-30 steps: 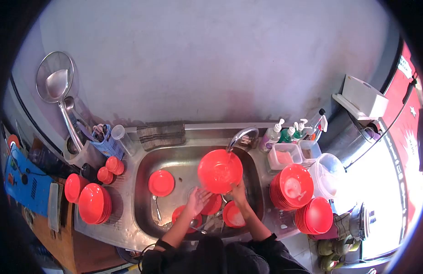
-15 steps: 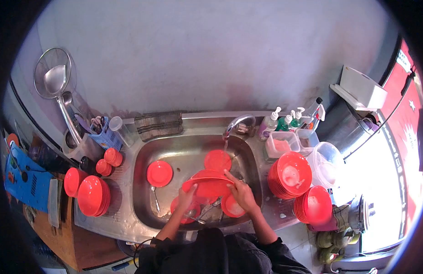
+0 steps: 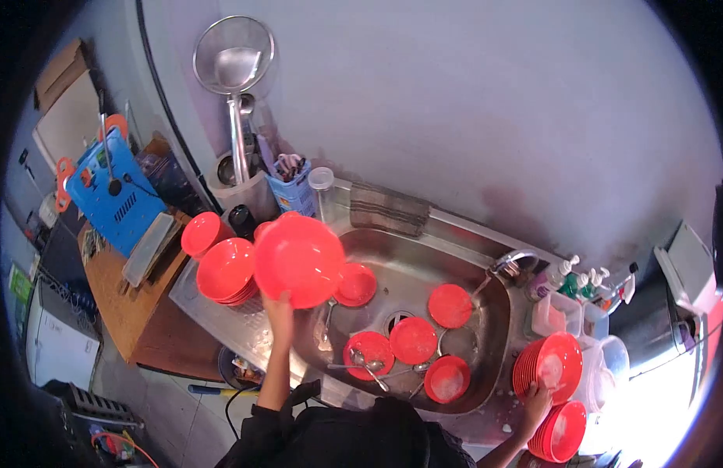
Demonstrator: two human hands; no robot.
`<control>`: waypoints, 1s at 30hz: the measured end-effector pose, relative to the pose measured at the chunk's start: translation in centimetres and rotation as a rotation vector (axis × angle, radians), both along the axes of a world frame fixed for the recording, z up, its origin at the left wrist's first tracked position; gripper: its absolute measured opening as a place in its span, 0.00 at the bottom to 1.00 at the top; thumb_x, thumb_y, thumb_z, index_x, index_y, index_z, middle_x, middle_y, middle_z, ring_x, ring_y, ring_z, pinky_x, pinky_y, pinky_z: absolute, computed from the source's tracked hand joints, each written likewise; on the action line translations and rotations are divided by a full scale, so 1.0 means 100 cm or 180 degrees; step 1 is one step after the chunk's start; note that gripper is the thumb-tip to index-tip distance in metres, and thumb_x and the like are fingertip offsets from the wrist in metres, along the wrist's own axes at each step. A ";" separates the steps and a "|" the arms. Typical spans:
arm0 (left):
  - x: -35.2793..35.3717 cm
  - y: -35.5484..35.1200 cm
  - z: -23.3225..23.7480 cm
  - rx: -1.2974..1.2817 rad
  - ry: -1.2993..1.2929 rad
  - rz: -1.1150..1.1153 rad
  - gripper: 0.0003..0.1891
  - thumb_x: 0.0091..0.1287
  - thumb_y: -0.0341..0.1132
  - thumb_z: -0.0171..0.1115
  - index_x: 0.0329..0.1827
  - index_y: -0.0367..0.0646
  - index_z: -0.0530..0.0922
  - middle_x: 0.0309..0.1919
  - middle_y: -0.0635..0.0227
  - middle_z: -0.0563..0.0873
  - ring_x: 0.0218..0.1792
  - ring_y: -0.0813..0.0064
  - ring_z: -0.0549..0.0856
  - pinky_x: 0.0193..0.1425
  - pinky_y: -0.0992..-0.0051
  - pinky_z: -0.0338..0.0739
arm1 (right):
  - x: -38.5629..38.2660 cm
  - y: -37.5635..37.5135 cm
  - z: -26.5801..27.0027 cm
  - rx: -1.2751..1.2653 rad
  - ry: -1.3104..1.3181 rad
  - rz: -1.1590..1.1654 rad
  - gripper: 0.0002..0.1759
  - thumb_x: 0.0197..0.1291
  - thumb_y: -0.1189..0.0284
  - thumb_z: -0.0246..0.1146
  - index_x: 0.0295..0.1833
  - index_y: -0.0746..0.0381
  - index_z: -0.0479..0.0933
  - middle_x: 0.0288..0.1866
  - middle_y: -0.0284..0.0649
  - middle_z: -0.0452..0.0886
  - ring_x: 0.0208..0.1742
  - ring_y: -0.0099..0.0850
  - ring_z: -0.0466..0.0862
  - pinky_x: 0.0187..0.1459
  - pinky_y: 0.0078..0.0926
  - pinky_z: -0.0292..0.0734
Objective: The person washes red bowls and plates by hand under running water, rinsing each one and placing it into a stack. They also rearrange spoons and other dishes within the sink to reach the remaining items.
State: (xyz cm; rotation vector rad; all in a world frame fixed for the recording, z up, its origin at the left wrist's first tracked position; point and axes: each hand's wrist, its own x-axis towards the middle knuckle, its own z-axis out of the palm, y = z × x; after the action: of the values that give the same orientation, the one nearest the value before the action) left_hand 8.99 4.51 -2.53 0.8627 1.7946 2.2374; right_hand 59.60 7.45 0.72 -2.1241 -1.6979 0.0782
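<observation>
While the left hand [image 3: 280,310] holds a large red bowl [image 3: 299,261], the right hand [image 3: 538,401] touches a tall bowl stack [image 3: 560,365]

Tilted so that its round inside faces the camera, the large red bowl is left of the frame's centre, above the sink's left end and the drainboard. The left hand has its lower edge between closed fingers. At lower right, the right hand is at the near side of the tall bowl stack, fingers partly curled — whether they grip a bowl, I cannot tell. A shorter bowl stack [image 3: 564,434] is just below it.

Just left of the held bowl are nested red bowls [image 3: 223,269] and, above them, a red dish [image 3: 203,235]. In the sink [image 3: 393,273], at centre, red dishes lie spread out: one [image 3: 356,285] near the left wall, one [image 3: 450,305] near the faucet [image 3: 516,259], one [image 3: 413,340] by the drain, one [image 3: 366,347] with spoons [image 3: 369,363] across it, and one [image 3: 447,379] toward the near edge. A dark striped cloth [image 3: 389,209] hangs behind the sink — pump bottles [image 3: 555,277] are right of the faucet. A wire strainer [image 3: 235,35] stands at upper left.
</observation>
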 end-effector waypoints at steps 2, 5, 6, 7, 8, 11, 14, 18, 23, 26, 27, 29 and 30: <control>-0.025 -0.015 0.009 0.0122 -0.0544 0.0159 0.24 0.57 0.27 0.45 0.58 0.40 0.53 0.50 0.58 0.68 0.47 0.66 0.72 0.43 0.71 0.71 | -0.005 0.003 0.002 -0.0226 -0.0128 -0.0092 0.18 0.50 0.67 0.52 0.46 0.64 0.70 0.36 0.52 0.74 0.42 0.47 0.73 0.43 0.40 0.65; -0.049 -0.033 0.023 0.0349 -0.1183 0.0306 0.27 0.55 0.29 0.45 0.58 0.42 0.49 0.48 0.55 0.69 0.38 0.61 0.77 0.34 0.69 0.76 | -0.018 0.003 0.013 -0.0019 -0.0178 -0.0331 0.13 0.48 0.69 0.54 0.40 0.62 0.74 0.30 0.50 0.75 0.34 0.46 0.75 0.36 0.41 0.67; -0.057 -0.038 0.025 0.0487 -0.1279 0.0351 0.28 0.53 0.30 0.46 0.58 0.43 0.48 0.45 0.53 0.71 0.31 0.57 0.80 0.28 0.67 0.78 | -0.020 0.004 0.018 0.0024 -0.0226 -0.0328 0.13 0.47 0.69 0.54 0.40 0.61 0.74 0.30 0.50 0.76 0.33 0.46 0.75 0.33 0.40 0.68; -0.067 -0.042 0.022 0.0582 -0.1559 0.0430 0.27 0.54 0.30 0.45 0.57 0.42 0.48 0.42 0.50 0.72 0.24 0.57 0.80 0.27 0.68 0.78 | -0.021 0.005 0.022 0.0069 -0.0278 -0.0325 0.13 0.46 0.70 0.55 0.40 0.60 0.74 0.30 0.50 0.76 0.32 0.46 0.76 0.31 0.40 0.69; -0.073 -0.047 0.016 0.0582 -0.1568 0.0426 0.27 0.54 0.30 0.45 0.57 0.42 0.48 0.42 0.50 0.72 0.24 0.57 0.80 0.27 0.68 0.78 | -0.020 0.005 0.022 0.0071 -0.0287 -0.0330 0.13 0.46 0.70 0.55 0.40 0.60 0.74 0.30 0.50 0.76 0.32 0.46 0.76 0.31 0.40 0.69; -0.089 -0.057 0.012 0.0338 -0.1075 0.0643 0.22 0.57 0.33 0.46 0.54 0.36 0.54 0.45 0.49 0.70 0.26 0.56 0.80 0.24 0.68 0.78 | -0.016 0.008 0.023 0.0172 -0.0409 -0.0325 0.13 0.44 0.71 0.56 0.39 0.60 0.74 0.29 0.50 0.76 0.31 0.46 0.76 0.30 0.39 0.69; -0.101 -0.073 0.012 0.0123 -0.1265 0.0482 0.21 0.57 0.34 0.48 0.50 0.32 0.58 0.43 0.48 0.71 0.25 0.55 0.80 0.21 0.68 0.78 | -0.014 0.004 0.027 0.0345 -0.0215 -0.0283 0.12 0.43 0.73 0.55 0.38 0.61 0.74 0.28 0.50 0.75 0.30 0.47 0.76 0.30 0.40 0.69; -0.123 -0.071 0.003 0.0065 -0.1417 0.0662 0.19 0.57 0.37 0.52 0.45 0.29 0.64 0.34 0.48 0.75 0.15 0.58 0.78 0.14 0.68 0.76 | 0.001 0.006 0.016 0.0961 0.0044 0.0040 0.12 0.43 0.75 0.53 0.37 0.64 0.74 0.27 0.49 0.76 0.30 0.46 0.76 0.32 0.39 0.69; -0.136 -0.060 -0.023 -0.0489 -0.0717 0.1432 0.32 0.56 0.41 0.56 0.52 0.33 0.47 0.27 0.50 0.75 0.14 0.65 0.77 0.14 0.71 0.74 | -0.040 -0.006 0.075 0.0878 -0.0359 0.0228 0.12 0.40 0.78 0.52 0.34 0.61 0.75 0.32 0.44 0.76 0.36 0.39 0.73 0.44 0.34 0.63; -0.076 -0.037 0.020 -0.0335 -0.1153 0.1668 0.34 0.56 0.40 0.55 0.52 0.36 0.41 0.27 0.52 0.75 0.16 0.68 0.76 0.19 0.73 0.75 | -0.056 -0.006 0.081 0.1147 -0.0369 0.1086 0.12 0.38 0.78 0.54 0.34 0.60 0.76 0.31 0.41 0.76 0.35 0.36 0.74 0.43 0.34 0.64; -0.072 -0.029 0.011 -0.0329 -0.1136 0.1613 0.34 0.56 0.40 0.55 0.52 0.36 0.41 0.27 0.52 0.75 0.16 0.68 0.76 0.19 0.73 0.75 | -0.066 -0.001 0.079 0.1134 -0.0132 0.1558 0.12 0.38 0.77 0.54 0.33 0.59 0.76 0.29 0.38 0.76 0.35 0.34 0.74 0.43 0.33 0.65; -0.065 -0.015 -0.018 0.0037 -0.0269 0.1675 0.29 0.57 0.36 0.54 0.51 0.37 0.45 0.28 0.56 0.74 0.19 0.71 0.74 0.20 0.77 0.73 | -0.083 0.008 0.070 0.1062 0.0090 0.2254 0.11 0.38 0.75 0.54 0.32 0.59 0.76 0.29 0.37 0.77 0.34 0.32 0.75 0.42 0.31 0.66; -0.051 -0.006 -0.018 -0.0182 -0.0311 0.1492 0.27 0.57 0.33 0.53 0.51 0.37 0.46 0.30 0.57 0.73 0.22 0.71 0.74 0.22 0.77 0.72 | -0.090 0.015 0.062 0.1000 0.0071 0.2476 0.10 0.38 0.75 0.55 0.31 0.58 0.76 0.30 0.37 0.77 0.34 0.33 0.75 0.42 0.31 0.66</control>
State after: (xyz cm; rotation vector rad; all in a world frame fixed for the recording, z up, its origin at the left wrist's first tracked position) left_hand 3.88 3.94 -4.28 0.3350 2.1783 2.4176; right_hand 50.57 8.94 6.90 -1.1519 -2.2467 0.0523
